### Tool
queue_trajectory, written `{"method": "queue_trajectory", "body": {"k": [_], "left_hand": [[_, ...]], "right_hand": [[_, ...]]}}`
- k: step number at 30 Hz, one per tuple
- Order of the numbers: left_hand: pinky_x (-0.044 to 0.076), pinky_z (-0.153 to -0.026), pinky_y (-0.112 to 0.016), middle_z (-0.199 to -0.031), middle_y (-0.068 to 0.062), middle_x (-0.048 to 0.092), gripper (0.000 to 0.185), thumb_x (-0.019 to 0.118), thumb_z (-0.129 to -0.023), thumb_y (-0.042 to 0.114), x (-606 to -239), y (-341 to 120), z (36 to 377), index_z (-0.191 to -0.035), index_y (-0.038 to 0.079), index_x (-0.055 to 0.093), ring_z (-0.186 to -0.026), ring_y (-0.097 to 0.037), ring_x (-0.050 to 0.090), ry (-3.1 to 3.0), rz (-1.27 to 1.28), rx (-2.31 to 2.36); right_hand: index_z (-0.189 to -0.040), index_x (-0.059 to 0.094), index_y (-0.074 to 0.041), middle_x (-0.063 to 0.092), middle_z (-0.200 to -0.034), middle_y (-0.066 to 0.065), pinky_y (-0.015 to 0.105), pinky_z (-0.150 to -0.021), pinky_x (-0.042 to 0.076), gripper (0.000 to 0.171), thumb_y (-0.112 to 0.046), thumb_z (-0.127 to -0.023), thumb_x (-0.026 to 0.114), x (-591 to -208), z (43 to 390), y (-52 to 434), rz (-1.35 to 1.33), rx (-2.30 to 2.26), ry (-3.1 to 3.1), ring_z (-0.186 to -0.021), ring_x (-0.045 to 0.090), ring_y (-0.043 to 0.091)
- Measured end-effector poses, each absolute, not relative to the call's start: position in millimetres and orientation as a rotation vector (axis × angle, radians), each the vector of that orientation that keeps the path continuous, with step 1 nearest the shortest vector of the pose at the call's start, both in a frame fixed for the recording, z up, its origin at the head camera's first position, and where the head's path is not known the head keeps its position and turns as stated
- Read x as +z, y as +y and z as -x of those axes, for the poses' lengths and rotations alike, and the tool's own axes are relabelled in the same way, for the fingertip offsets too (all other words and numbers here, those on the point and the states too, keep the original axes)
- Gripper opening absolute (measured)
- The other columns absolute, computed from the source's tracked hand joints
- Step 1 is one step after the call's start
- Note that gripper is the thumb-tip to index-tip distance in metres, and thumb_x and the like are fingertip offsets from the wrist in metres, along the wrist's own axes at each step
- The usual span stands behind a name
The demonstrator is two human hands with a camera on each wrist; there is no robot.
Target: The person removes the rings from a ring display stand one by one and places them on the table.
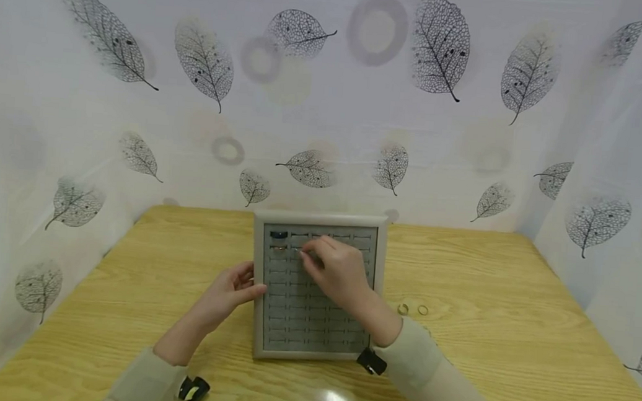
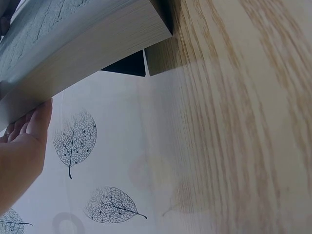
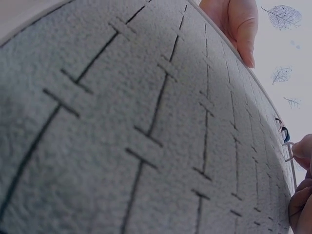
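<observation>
A ring display board (image 1: pixel 315 357) with a pale frame and a grey slotted pad stands propped on the table. My left hand (image 1: pixel 233 290) grips its left edge, thumb at the front and the other fingers along the side. Between thumb and forefinger, my right hand (image 1: pixel 341 273) pinches a thin silvery ring (image 3: pixel 288 152) at a slot in the second row, second column. In the left column sit a dark ring (image 1: pixel 279 235) in the top slot and a gold-coloured ring (image 1: pixel 278 248) just below. The right hand hides part of the upper pad.
Two gold-coloured rings (image 1: pixel 422 309) lie on the wood-grain table (image 1: pixel 488 367), right of the board near my right forearm. Something small beside that sleeve is partly hidden. A leaf-patterned sheet (image 1: pixel 326 120) hangs behind the table and at both sides.
</observation>
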State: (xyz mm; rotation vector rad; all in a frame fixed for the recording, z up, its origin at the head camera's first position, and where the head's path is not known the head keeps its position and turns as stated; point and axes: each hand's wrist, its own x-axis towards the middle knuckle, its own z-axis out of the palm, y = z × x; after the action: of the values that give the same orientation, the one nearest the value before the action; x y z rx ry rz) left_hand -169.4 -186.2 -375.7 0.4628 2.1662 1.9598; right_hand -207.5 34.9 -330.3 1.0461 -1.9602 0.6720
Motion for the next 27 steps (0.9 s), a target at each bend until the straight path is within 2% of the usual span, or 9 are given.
{"method": "queue_trajectory", "body": {"k": [17,24,27], "left_hand": [[0.044,-0.083,-0.029,-0.124,-0.024,0.043,0.056,0.056,-0.087,0.013,-378,-187,170,-0.132,-0.008,0.029,-0.106,-0.022,0.050,2.179,-0.478,1.945],[0.044,-0.084,-0.029,-0.124,-0.023,0.043,0.057,0.057,-0.087,0.014,-378,-187,170,-0.132,-0.006,0.030,-0.108,-0.024,0.048,2.168,-0.473,1.958],[0.044,-0.083,-0.030,-0.124,-0.022,0.044,0.057,0.058,-0.087,0.015,-378,-187,170,-0.132,-0.005,0.031,-0.106,-0.021,0.049,2.168,-0.467,1.960]], "right_hand": [[-0.075,0.064,-0.007,0.057,-0.064,-0.003,0.013,-0.046,0.039,0.007,-0.006,-0.072,0.070,-325,197,51,-1.092,0.741,-1.903,-0.048,0.044,0.003],[-0.074,0.063,-0.006,0.057,-0.062,-0.001,0.015,-0.041,0.035,0.011,-0.002,-0.067,0.071,-321,191,68,-1.104,0.717,-1.828,-0.045,0.046,0.006],[-0.073,0.063,-0.006,0.056,-0.061,-0.001,0.014,-0.040,0.035,0.007,-0.003,-0.069,0.068,-320,188,77,-1.101,0.695,-1.812,-0.044,0.045,0.006]]}}
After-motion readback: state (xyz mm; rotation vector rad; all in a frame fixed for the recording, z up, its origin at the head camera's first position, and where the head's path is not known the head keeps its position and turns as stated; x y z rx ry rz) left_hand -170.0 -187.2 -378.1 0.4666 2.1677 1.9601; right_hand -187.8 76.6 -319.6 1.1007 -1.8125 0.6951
